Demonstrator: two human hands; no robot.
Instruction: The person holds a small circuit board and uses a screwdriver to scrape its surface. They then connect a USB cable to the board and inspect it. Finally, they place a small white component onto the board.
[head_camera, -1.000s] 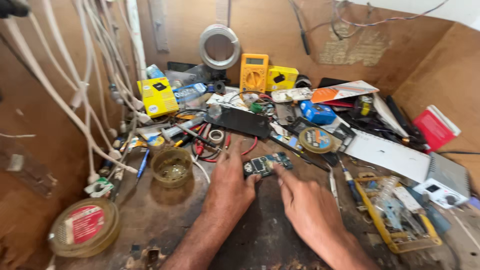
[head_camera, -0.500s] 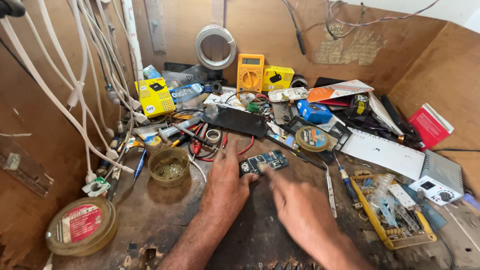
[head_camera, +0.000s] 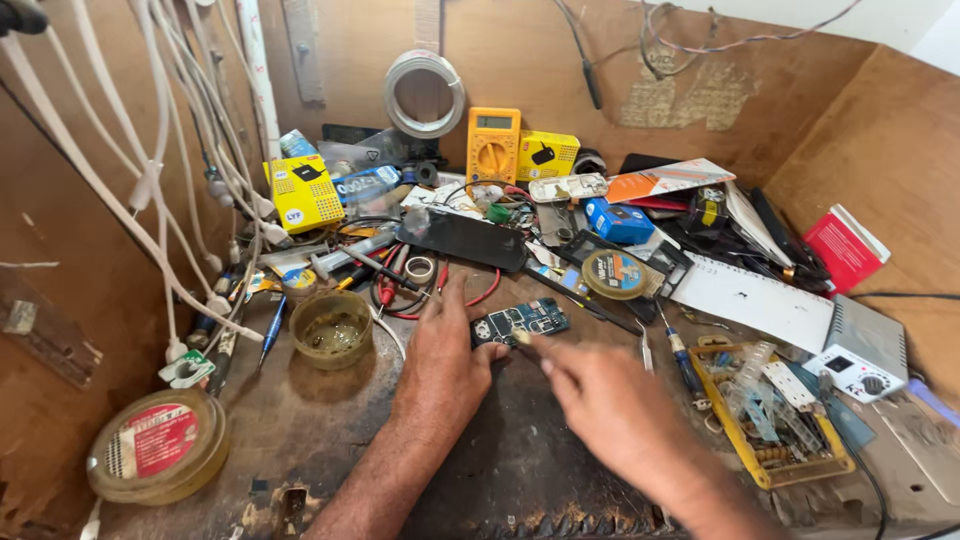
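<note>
Both hands meet over a dark workbench crowded with repair clutter. Left hand lies flat with its fingers spread, the thumb pressing the near edge of a small blue-green circuit board to keep it from sliding. Right hand is blurred — its fingertips seem pinched together at the board's near right corner, perhaps on something tiny, though I cannot tell what. Just beyond the board lies a black phone; further back stands an orange multimeter. Left of the left hand sits a small open tin, and nearer on that side a round lidded tin. Judging by this, the step is fine work on the pinned board; the next move calls for a steady hold and a precise touch.
</note>
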